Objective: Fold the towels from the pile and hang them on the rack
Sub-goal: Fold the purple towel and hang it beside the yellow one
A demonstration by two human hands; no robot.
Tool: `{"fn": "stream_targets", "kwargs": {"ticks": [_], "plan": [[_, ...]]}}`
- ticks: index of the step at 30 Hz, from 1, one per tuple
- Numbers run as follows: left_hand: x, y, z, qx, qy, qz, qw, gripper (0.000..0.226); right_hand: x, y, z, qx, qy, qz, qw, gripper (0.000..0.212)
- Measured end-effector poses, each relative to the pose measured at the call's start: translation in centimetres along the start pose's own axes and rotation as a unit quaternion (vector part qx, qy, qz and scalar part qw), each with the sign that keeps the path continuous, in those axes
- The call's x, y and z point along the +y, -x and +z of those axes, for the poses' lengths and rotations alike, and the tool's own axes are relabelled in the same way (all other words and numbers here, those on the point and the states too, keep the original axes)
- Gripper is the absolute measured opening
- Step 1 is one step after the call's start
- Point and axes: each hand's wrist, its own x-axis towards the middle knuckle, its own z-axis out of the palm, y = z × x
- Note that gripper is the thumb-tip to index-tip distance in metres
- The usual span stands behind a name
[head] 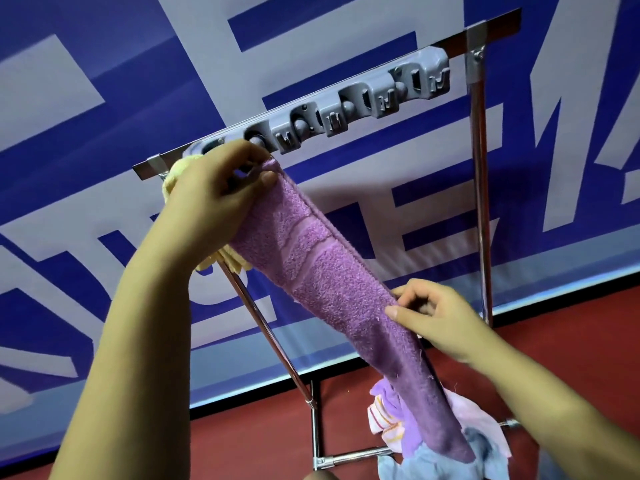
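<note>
A folded purple towel [332, 289] hangs in a long strip from the grey clip holder [346, 105] on the rack's top bar [491, 26]. My left hand [221, 188] pinches the towel's top end right at a clip near the bar's left end. Lower down, my right hand [436, 317] pinches the towel's right edge at about its middle. A yellow towel [173, 178] hangs at the far left of the bar, mostly hidden behind my left hand and arm. The pile of towels [391, 417] lies on the floor behind the purple towel's lower end.
The rack's chrome right post [481, 202] and slanted left post [270, 337] frame the towel, with a low crossbar [360, 457] by the pile. A blue and white banner [104, 168] covers the wall behind. The floor [263, 438] is red.
</note>
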Motion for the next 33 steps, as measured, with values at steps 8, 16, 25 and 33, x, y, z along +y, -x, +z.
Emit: {"fn": "stream_targets", "kwargs": {"ticks": [8,16,25,33], "plan": [[-0.4,0.1,-0.3,-0.017,-0.013,0.030,0.999,0.010,-0.5,0.1,-0.4,0.049,0.053,-0.020,0.997,0.021],[-1.2,0.2,-0.5,-0.026,0.031,0.007,0.999,0.006,-0.2,1.0,-0.3,0.038,0.345,-0.261,0.901,0.004],[-1.2,0.1,-0.4,-0.026,0.032,0.005,0.999,0.008,0.4,0.9,0.9,-0.107,0.270,-0.114,0.950,0.032],[-1.0,-0.3,1.8,-0.011,0.006,0.018,1.000,0.010,-0.9,1.1,1.5,-0.231,0.231,0.012,0.945,0.047]]}}
